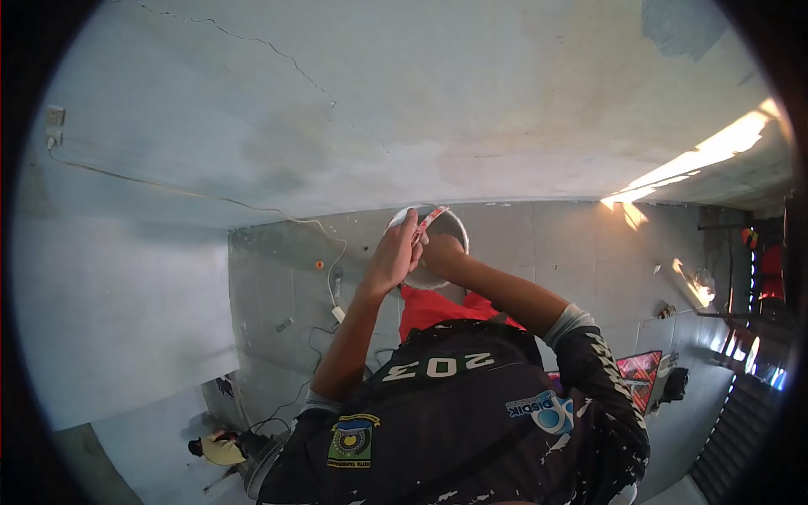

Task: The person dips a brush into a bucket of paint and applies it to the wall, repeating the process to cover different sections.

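A round white-rimmed bucket [463,231] stands on the floor close to the wall, just in front of me. Over its left side, my left hand [394,257] is closed around a thin white strip with red marks [433,219], which slants up across the bucket's mouth. I cannot make out what kind of thing the strip is. My right hand [444,255] reaches down into the bucket, close beside the left. Its fingers are hidden, so whether they hold anything does not show. What the bucket contains is hard to see.
A pale cable runs from a wall socket [55,118] to a white power strip [338,314] on the grey floor [539,244]. An orange ring [320,264] lies nearby. A person in a yellow top [220,450] is at lower left. Patterned red cloth [640,374] lies at right.
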A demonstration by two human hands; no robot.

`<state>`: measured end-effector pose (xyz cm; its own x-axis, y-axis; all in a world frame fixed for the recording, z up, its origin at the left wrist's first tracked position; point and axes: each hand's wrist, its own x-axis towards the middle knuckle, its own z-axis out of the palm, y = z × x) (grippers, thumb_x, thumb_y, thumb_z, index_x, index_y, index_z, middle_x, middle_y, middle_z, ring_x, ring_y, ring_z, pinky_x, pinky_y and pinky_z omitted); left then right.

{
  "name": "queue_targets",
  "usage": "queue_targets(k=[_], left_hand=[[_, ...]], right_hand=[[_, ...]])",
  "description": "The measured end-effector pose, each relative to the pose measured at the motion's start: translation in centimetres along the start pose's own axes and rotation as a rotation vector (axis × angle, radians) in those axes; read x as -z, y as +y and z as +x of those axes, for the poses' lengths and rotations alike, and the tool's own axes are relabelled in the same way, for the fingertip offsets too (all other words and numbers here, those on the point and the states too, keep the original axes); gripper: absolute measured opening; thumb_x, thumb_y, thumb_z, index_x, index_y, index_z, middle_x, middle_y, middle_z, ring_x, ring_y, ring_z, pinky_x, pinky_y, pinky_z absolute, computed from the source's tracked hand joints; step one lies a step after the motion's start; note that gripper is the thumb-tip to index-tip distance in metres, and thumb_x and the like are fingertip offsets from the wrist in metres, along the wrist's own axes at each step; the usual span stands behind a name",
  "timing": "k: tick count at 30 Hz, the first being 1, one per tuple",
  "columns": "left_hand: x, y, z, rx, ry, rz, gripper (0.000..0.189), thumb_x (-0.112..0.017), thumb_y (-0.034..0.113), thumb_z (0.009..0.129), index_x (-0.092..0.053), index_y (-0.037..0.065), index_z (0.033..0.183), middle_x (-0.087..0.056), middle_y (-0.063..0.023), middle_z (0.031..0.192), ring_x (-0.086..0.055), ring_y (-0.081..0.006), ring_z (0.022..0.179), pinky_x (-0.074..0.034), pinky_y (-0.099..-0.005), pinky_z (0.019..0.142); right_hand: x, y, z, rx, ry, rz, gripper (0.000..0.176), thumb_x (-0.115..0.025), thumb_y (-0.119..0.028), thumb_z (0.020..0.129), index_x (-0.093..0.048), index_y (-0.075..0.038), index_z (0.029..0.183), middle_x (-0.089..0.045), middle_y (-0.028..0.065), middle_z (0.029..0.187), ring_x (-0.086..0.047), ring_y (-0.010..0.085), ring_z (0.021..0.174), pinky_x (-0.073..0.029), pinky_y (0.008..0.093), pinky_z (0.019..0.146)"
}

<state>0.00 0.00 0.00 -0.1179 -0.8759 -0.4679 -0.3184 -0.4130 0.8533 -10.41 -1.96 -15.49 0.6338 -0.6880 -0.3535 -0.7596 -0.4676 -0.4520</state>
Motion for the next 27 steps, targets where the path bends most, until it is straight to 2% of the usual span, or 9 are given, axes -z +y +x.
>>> queue_targets(k=[9,12,15,17,18,20,24,26,27], left_hand=[[-0.4,-0.2,0.4,-0.054,-0.042,0.013,0.063,-0.022,0.055,0.103,-0.053,0.006,0.08,-0.039,0.0023,0.054,-0.035,-0.0068,0.042,-0.029,-0.0233,0.042],[-0.6,-0.2,0.3,-0.063,-0.068,0.029,0.062,-0.022,0.055,0.103,-0.053,0.006,0.08,-0.039,0.0024,0.053,-0.035,-0.007,0.042,-0.029,-0.0242,0.042],[-0.7,-0.3,0.6,-0.058,-0.07,0.031,0.062,-0.022,0.055,0.103,-0.052,0.006,0.079,-0.039,0.0023,0.052,-0.035,-0.0075,0.042,-0.029,-0.025,0.042],[-0.6,0.1,0.4,-0.065,-0.086,0.035,0.06,-0.023,0.054,0.103,-0.052,0.007,0.079,-0.039,0.0022,0.052,-0.035,-0.0078,0.043,-0.029,-0.0257,0.043],[-0.6,-0.2,0.5,-0.063,-0.089,0.033,0.06,-0.023,0.054,0.103,-0.052,0.007,0.079,-0.039,0.0022,0.052,-0.035,-0.0078,0.043,-0.029,-0.0257,0.043],[-0.7,-0.7,1.0,-0.015,-0.049,-0.011,0.059,-0.024,0.053,0.103,-0.053,0.007,0.08,-0.04,0.0021,0.053,-0.036,-0.008,0.043,-0.029,-0.0257,0.043],[-1.0,-1.2,1.1,0.03,-0.049,-0.042,0.059,-0.024,0.054,0.102,-0.053,0.007,0.081,-0.041,0.0021,0.054,-0.036,-0.0078,0.043,-0.028,-0.0259,0.042],[-1.0,-1.3,1.2,0.039,-0.014,-0.065,0.059,-0.025,0.054,0.102,-0.052,0.007,0.08,-0.041,0.0022,0.055,-0.035,-0.0076,0.043,-0.027,-0.0254,0.042],[-0.9,-1.3,1.2,0.038,-0.012,-0.063,0.059,-0.025,0.054,0.102,-0.052,0.007,0.08,-0.041,0.0022,0.055,-0.035,-0.0076,0.043,-0.027,-0.0254,0.042]], right_hand=[[-1.5,-0.5,0.7,0.01,0.004,-0.045,0.02,-0.065,-0.02,0.083,-0.071,-0.008,0.098,-0.071,0.0113,0.099,-0.07,0.0259,0.096,-0.056,0.0368,0.079],[-0.8,0.1,0.5,-0.117,0.041,0.117,0.025,-0.065,-0.02,0.082,-0.069,-0.009,0.104,-0.071,0.0116,0.102,-0.069,0.0282,0.099,-0.055,0.0387,0.082],[-0.5,2.2,1.0,0.001,0.025,0.153,0.029,-0.066,-0.02,0.08,-0.067,-0.01,0.107,-0.07,0.0118,0.106,-0.068,0.031,0.099,-0.054,0.0408,0.084],[3.5,1.7,-0.4,-0.066,-0.182,0.119,0.029,-0.065,-0.017,0.078,-0.067,-0.007,0.105,-0.07,0.014,0.104,-0.067,0.0332,0.099,-0.053,0.0423,0.085],[4.3,1.5,-1.4,-0.068,-0.184,0.121,0.029,-0.065,-0.017,0.078,-0.067,-0.007,0.105,-0.07,0.014,0.104,-0.067,0.0332,0.099,-0.053,0.0423,0.085],[5.7,1.6,-3.4,-0.007,-0.026,0.303,0.023,-0.056,-0.015,0.082,-0.068,-0.003,0.098,-0.069,0.0215,0.092,-0.067,0.0363,0.092,-0.052,0.0482,0.077],[7.8,1.0,-6.0,-0.069,0.029,0.316,0.024,-0.053,-0.012,0.082,-0.069,-0.001,0.096,-0.068,0.022,0.09,-0.067,0.0393,0.091,-0.052,0.0491,0.078],[6.5,3.1,-6.4,-0.075,0.054,0.298,0.023,-0.054,-0.016,0.084,-0.068,0.002,0.085,-0.068,0.019,0.077,-0.069,0.034,0.075,-0.053,0.0443,0.068],[6.6,3.7,-7.1,-0.073,0.057,0.299,0.023,-0.054,-0.016,0.084,-0.068,0.002,0.085,-0.068,0.019,0.077,-0.069,0.034,0.075,-0.053,0.0443,0.068]])
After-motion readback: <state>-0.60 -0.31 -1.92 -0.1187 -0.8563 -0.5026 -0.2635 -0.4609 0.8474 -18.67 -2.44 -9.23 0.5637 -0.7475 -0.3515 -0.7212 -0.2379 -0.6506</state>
